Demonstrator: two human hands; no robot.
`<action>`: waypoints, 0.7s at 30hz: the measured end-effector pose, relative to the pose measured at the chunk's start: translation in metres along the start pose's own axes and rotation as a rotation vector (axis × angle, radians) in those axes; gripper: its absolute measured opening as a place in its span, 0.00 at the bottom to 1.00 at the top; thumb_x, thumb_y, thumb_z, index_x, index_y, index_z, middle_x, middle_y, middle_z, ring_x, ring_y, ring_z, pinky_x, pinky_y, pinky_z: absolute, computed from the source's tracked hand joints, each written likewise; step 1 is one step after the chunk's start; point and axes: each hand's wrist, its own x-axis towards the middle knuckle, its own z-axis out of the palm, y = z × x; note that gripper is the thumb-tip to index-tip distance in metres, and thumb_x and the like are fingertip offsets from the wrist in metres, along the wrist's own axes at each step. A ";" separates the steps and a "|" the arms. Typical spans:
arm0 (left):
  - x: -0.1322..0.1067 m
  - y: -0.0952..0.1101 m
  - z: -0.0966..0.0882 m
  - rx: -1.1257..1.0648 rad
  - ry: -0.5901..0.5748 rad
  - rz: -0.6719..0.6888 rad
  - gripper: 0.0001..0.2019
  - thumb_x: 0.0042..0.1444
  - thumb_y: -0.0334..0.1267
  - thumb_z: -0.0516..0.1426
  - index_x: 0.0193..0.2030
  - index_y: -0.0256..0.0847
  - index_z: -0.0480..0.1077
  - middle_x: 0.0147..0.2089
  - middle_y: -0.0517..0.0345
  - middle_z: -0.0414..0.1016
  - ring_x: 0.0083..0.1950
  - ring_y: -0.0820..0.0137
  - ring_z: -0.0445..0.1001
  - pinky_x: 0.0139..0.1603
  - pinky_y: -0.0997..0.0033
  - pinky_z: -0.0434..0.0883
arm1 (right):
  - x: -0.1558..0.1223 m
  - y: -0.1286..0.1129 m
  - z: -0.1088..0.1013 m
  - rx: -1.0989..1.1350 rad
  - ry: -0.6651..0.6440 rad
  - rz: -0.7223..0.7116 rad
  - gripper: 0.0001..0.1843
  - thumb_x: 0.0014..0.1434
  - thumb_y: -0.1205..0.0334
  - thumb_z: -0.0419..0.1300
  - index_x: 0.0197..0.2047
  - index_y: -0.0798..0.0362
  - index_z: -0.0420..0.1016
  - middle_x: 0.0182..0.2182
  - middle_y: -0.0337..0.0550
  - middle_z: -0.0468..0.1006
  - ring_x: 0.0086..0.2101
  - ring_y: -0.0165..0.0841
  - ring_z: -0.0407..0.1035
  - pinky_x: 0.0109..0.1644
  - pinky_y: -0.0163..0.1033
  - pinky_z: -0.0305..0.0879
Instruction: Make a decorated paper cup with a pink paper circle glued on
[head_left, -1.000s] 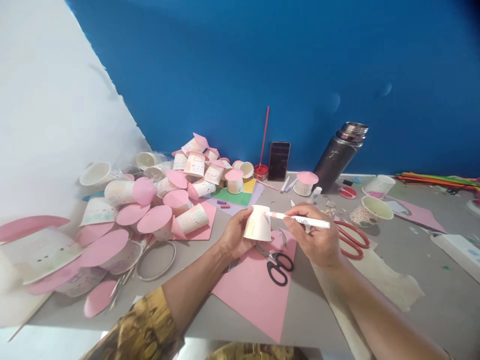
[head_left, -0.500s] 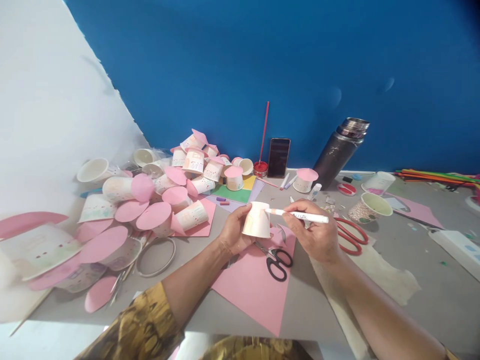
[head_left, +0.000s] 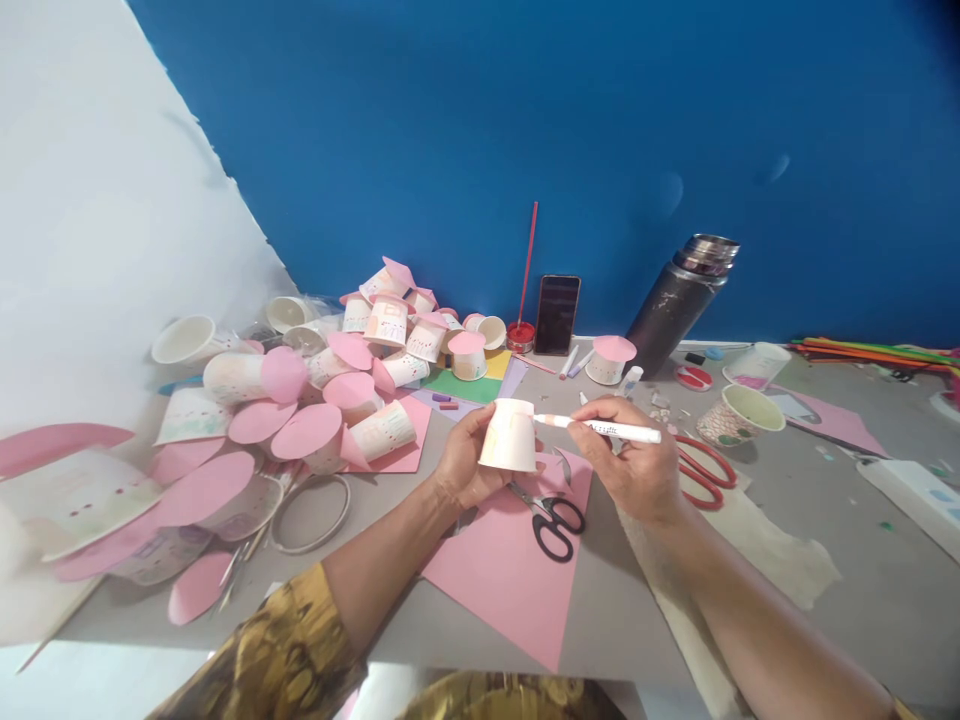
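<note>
My left hand (head_left: 466,455) is closed around the left side of a white paper cup (head_left: 508,437), which is upside down above the table and bears faint marks. Between the fingers of my right hand (head_left: 634,455) lies a white acrylic marker (head_left: 611,429), its tip pointing left at the cup's right side near the top. Whether the tip touches the cup I cannot tell. Below the cup, black-handled scissors (head_left: 555,528) rest on a pink paper sheet (head_left: 502,590).
Many decorated cups topped with pink discs (head_left: 306,431) are heaped at the left. Along the blue wall stand a phone (head_left: 557,315), a red dish (head_left: 520,337) with a stick and a dark flask (head_left: 679,305). Red-handled scissors (head_left: 705,475) and a patterned cup (head_left: 740,415) lie right.
The cup in my left hand has shifted slightly left and up and turned a little. The marker tip, which was over the cup's side, now sits at its right edge.
</note>
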 end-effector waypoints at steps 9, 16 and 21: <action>0.000 0.000 -0.002 -0.018 -0.019 -0.009 0.23 0.66 0.45 0.51 0.55 0.27 0.74 0.39 0.43 0.80 0.38 0.55 0.80 0.40 0.50 0.78 | -0.002 0.000 0.001 -0.006 -0.002 0.004 0.02 0.64 0.64 0.63 0.38 0.49 0.77 0.28 0.35 0.77 0.25 0.28 0.66 0.30 0.35 0.63; 0.000 0.000 0.000 -0.015 0.013 0.001 0.22 0.66 0.44 0.51 0.54 0.28 0.74 0.39 0.43 0.80 0.37 0.55 0.80 0.39 0.51 0.78 | -0.001 0.000 0.000 0.012 -0.032 -0.005 0.02 0.64 0.63 0.63 0.37 0.49 0.76 0.28 0.36 0.77 0.25 0.30 0.67 0.30 0.36 0.63; 0.000 0.001 -0.001 -0.001 0.005 0.003 0.23 0.65 0.45 0.52 0.55 0.27 0.74 0.39 0.42 0.80 0.37 0.55 0.79 0.40 0.51 0.77 | 0.000 -0.002 -0.001 0.026 -0.042 -0.021 0.02 0.63 0.63 0.63 0.37 0.49 0.76 0.28 0.37 0.78 0.25 0.30 0.67 0.30 0.37 0.64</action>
